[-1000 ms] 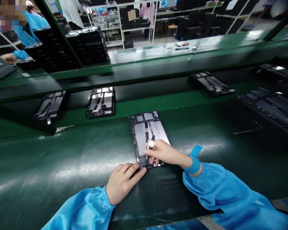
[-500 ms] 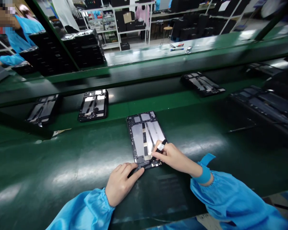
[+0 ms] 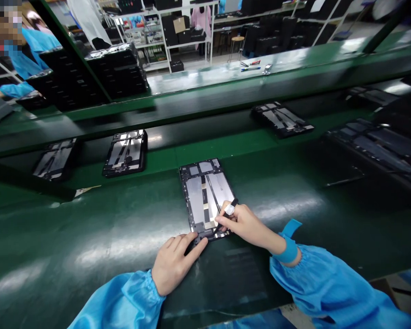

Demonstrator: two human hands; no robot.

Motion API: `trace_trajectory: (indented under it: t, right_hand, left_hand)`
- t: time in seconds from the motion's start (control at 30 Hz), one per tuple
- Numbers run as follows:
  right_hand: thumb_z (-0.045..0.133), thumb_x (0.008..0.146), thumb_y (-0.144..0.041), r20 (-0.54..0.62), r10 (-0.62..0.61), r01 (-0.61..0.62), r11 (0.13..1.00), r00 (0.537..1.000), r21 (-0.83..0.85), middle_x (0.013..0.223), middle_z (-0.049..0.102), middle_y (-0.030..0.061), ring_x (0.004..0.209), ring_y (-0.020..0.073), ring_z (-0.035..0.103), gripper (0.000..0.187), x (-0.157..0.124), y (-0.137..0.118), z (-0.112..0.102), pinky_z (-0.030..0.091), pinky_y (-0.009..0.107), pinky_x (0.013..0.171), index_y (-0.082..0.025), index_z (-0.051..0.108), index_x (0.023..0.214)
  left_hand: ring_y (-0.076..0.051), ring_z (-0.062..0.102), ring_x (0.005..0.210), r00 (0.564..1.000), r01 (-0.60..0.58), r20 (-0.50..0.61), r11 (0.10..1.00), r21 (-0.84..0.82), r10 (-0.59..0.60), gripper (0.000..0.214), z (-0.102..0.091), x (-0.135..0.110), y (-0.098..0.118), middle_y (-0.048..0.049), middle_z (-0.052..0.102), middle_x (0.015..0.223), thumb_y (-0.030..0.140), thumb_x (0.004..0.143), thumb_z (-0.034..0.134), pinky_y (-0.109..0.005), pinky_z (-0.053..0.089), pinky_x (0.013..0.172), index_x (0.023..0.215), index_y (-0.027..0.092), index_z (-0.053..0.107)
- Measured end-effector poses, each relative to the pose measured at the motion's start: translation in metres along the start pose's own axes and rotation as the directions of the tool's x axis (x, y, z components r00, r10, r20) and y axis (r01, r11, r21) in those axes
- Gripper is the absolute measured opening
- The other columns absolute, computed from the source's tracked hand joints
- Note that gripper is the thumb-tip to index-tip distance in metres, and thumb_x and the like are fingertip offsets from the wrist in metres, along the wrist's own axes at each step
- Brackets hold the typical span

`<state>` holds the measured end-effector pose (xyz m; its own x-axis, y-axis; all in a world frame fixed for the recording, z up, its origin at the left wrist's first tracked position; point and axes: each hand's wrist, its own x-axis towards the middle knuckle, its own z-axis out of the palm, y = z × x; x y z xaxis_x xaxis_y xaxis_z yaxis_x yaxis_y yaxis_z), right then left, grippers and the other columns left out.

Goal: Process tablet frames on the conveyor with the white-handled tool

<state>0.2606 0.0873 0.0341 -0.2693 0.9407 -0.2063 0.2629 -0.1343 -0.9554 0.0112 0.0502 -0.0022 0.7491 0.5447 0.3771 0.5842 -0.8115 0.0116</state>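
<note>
1. Biggest thing in view is your green bench (image 3: 89, 256), kinda shiny, with glare streaks on both sides of your work.
2. Past it there's a raised green ledge (image 3: 198, 98) running right across, with black stacks (image 3: 114, 75) towards its left end and a co-worker's blue sleeve (image 3: 16, 89) just beside them.
3. Your own 2 sleeves are blue too, bunched at the wrists.
4. The opened tablet (image 3: 196, 194) lies flat on the bench right in front of you, silvery panels facing up, its near end between your hands.
5. I count 3 similar units beyond it: 2 off to the left, the nearer unit (image 3: 125, 153) and the farther unit (image 3: 55, 159), plus a third unit (image 3: 282, 119) over to the right. Another dark unit (image 3: 366, 139) sits far right, pretty shadowy.
6. Your left hand (image 3: 173, 262) has thumb and fingers spread apart, fingertips resting at the tablet's near left corner.
7. Your right hand (image 3: 241, 223) is pinched around a slim black tool, over the tablet's near right part.
8. That wrist wears a blue strap (image 3: 287, 251), loose end sticking up.
9. The black tool (image 3: 231, 209) has a white wrap and slants down to the tablet's near edge; can't tell if the tip touches.
10. Smallest: a blue pen (image 3: 250, 69) on the ledge.
</note>
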Motion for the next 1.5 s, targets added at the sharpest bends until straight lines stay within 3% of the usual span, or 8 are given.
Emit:
trace_trajectory:
  t: [0.43, 0.63, 0.9, 1.03, 1.13, 1.27, 1.37, 1.5]
  right_hand:
    - [0.061, 0.088, -0.029, -0.002, -0.027, 0.027, 0.996, 1.000, -0.087, 0.062, 0.064, -0.0011, 0.066, 0.0200, 0.071, 0.015, 0.001, -0.002, -0.001, 0.049, 0.024, 0.057, -0.020, 0.058, 0.076]
    - [0.061, 0.088, -0.032, -0.014, -0.053, 0.050, 0.991, 0.999, -0.126, 0.063, 0.066, -0.0002, 0.062, 0.0189, 0.068, 0.017, 0.002, 0.001, 0.000, 0.048, 0.024, 0.055, -0.021, 0.058, 0.075]
    - [0.063, 0.083, -0.046, -0.096, 0.050, -0.038, 0.992, 0.994, 0.123, 0.061, 0.060, -0.0005, 0.056, 0.0184, 0.065, 0.028, 0.007, 0.016, -0.001, 0.049, 0.024, 0.046, -0.021, 0.054, 0.077]
    - [0.060, 0.084, -0.051, -0.229, -0.005, 0.038, 0.989, 0.973, 0.140, 0.072, 0.066, 0.0044, 0.053, 0.0178, 0.063, 0.032, 0.002, 0.017, -0.001, 0.053, 0.028, 0.048, -0.019, 0.063, 0.088]
    - [0.058, 0.088, -0.047, -0.387, -0.121, 0.149, 0.988, 0.914, 0.045, 0.081, 0.069, 0.0070, 0.055, 0.0182, 0.064, 0.029, -0.007, 0.019, -0.002, 0.056, 0.031, 0.055, -0.021, 0.066, 0.098]
    - [0.060, 0.088, -0.043, -0.540, -0.253, 0.266, 0.962, 0.803, -0.057, 0.089, 0.069, 0.0075, 0.056, 0.0190, 0.065, 0.022, -0.009, 0.031, -0.002, 0.059, 0.032, 0.057, -0.025, 0.069, 0.095]
    - [0.064, 0.082, -0.047, -0.498, -0.280, 0.292, 0.955, 0.821, -0.056, 0.087, 0.071, 0.0074, 0.054, 0.0207, 0.067, 0.024, -0.002, 0.048, 0.000, 0.058, 0.029, 0.047, -0.026, 0.072, 0.090]
    - [0.063, 0.080, -0.052, -0.435, -0.174, 0.159, 0.985, 0.883, -0.072, 0.073, 0.072, 0.0026, 0.054, 0.0231, 0.070, 0.025, 0.011, 0.079, 0.004, 0.060, 0.026, 0.045, -0.033, 0.074, 0.090]
  left_hand:
    - [-0.020, 0.060, 0.088, 0.998, 0.055, -0.003, 0.998, -0.023, -0.055, 0.032, -0.001, 0.005, 0.003, -0.0109, 0.061, 0.112, 0.016, 0.097, 0.046, -0.031, 0.052, 0.071, 0.124, 0.022, 0.060]
    - [-0.023, 0.060, 0.091, 0.987, 0.122, 0.103, 0.992, -0.007, -0.121, 0.033, -0.003, 0.018, 0.016, -0.0119, 0.058, 0.116, 0.021, 0.096, 0.048, -0.036, 0.055, 0.072, 0.128, 0.025, 0.057]
    - [-0.020, 0.059, 0.106, 0.997, 0.060, 0.052, 0.985, -0.160, -0.052, 0.034, -0.005, 0.004, 0.001, -0.0115, 0.057, 0.131, 0.014, 0.099, 0.040, -0.034, 0.055, 0.085, 0.130, 0.017, 0.054]
    - [-0.017, 0.060, 0.095, 1.000, 0.020, 0.024, 0.984, -0.178, -0.016, 0.021, -0.005, 0.013, -0.002, -0.0076, 0.065, 0.115, 0.023, 0.099, 0.048, -0.031, 0.053, 0.079, 0.115, 0.018, 0.060]
    - [-0.022, 0.059, 0.099, 0.996, -0.001, 0.083, 0.994, -0.110, 0.010, 0.031, 0.000, 0.036, -0.002, -0.0087, 0.064, 0.116, 0.040, 0.095, 0.057, -0.034, 0.052, 0.077, 0.116, 0.017, 0.058]
    - [-0.023, 0.058, 0.098, 0.969, 0.140, 0.200, 0.990, 0.026, -0.142, 0.044, 0.022, 0.087, -0.035, -0.0065, 0.061, 0.120, 0.044, 0.086, 0.067, -0.035, 0.052, 0.077, 0.123, 0.021, 0.055]
    - [-0.023, 0.055, 0.111, 0.948, 0.265, 0.144, 0.955, 0.133, -0.283, 0.040, 0.044, 0.134, -0.084, -0.0086, 0.058, 0.125, 0.034, 0.091, 0.063, -0.035, 0.050, 0.086, 0.126, 0.019, 0.053]
    - [-0.024, 0.056, 0.114, 0.897, 0.421, 0.027, 0.873, 0.246, -0.440, 0.033, 0.056, 0.171, -0.155, -0.0100, 0.055, 0.128, 0.030, 0.095, 0.058, -0.041, 0.050, 0.091, 0.125, 0.017, 0.054]
